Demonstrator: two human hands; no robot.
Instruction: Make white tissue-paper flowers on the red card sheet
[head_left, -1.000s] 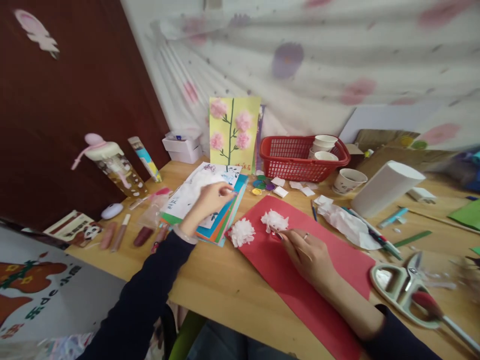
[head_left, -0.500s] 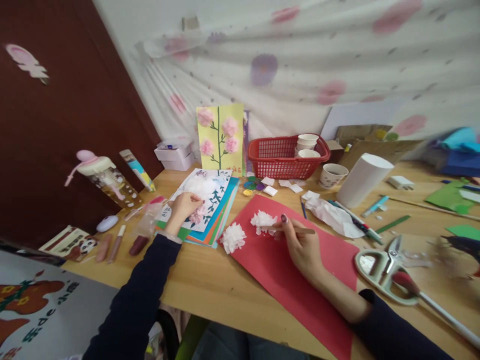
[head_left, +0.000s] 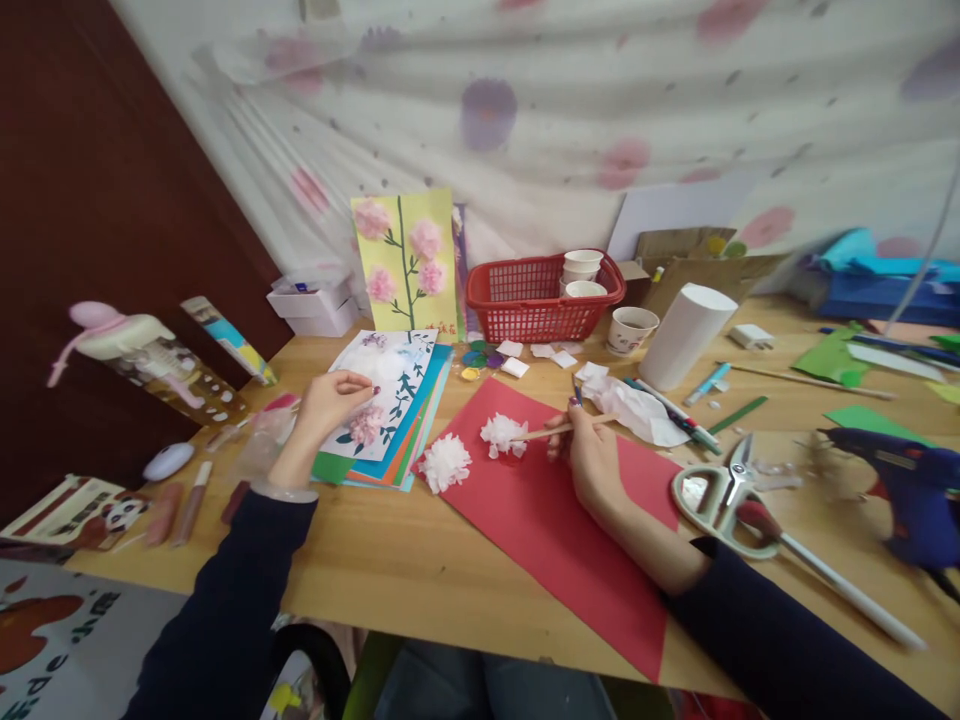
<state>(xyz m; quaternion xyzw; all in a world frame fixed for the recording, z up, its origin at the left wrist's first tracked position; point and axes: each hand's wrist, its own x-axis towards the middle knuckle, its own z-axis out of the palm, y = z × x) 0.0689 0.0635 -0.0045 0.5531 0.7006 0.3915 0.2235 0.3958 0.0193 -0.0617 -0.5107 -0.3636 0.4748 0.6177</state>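
My left hand is over the left edge of a white sheet with painted leaves and flowers, its fingertips closed; anything between them is too small to make out. A white fluffy piece lies on that sheet. In my right hand is a thin wooden stick, whose tip touches a crumpled white paper flower on red paper. Another white flower sits at the red paper's left edge.
Behind stand a red basket with cups, a paper cup and a white roll. Scissors and a blue glue gun lie right. A bottle stands left; a yellow flower picture leans behind.
The view has shifted right. My left hand has lifted away from the white fluffy piece toward the left. The stick in my right hand has turned, its tip still at the white flower.
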